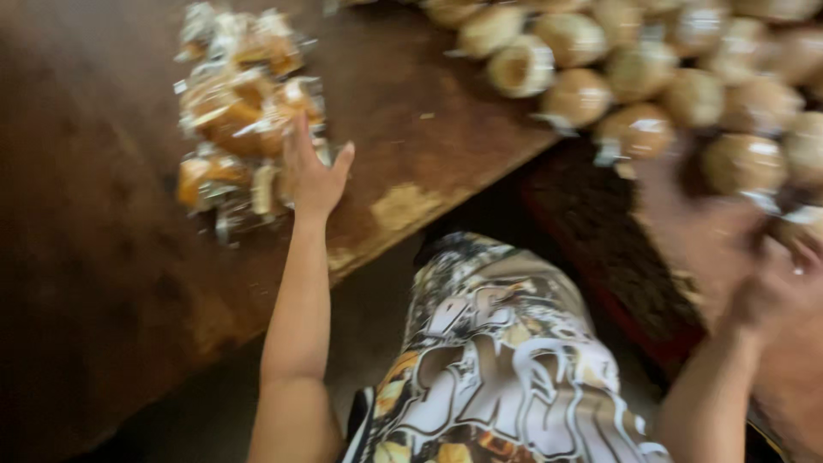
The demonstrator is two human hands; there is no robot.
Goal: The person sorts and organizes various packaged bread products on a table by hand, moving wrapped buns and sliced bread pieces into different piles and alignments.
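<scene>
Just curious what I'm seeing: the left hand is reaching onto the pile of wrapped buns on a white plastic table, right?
Not quite. The head view shows the left hand on the wrapped buns, but they lie on a dark brown wooden table with worn patches, not a white plastic one.

Golden-brown wrapped buns (pixel 244 120); dark brown table (pixel 103 257); black-and-cream patterned, possibly lettered, shorts (pixel 497 360).

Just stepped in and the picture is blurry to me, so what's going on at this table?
A person stands at a brown wooden table. Their left hand lies open on a pile of clear-wrapped buns. Their right hand is raised near a big heap of wrapped round buns at the right; motion blur hides whether it grips anything.
</scene>
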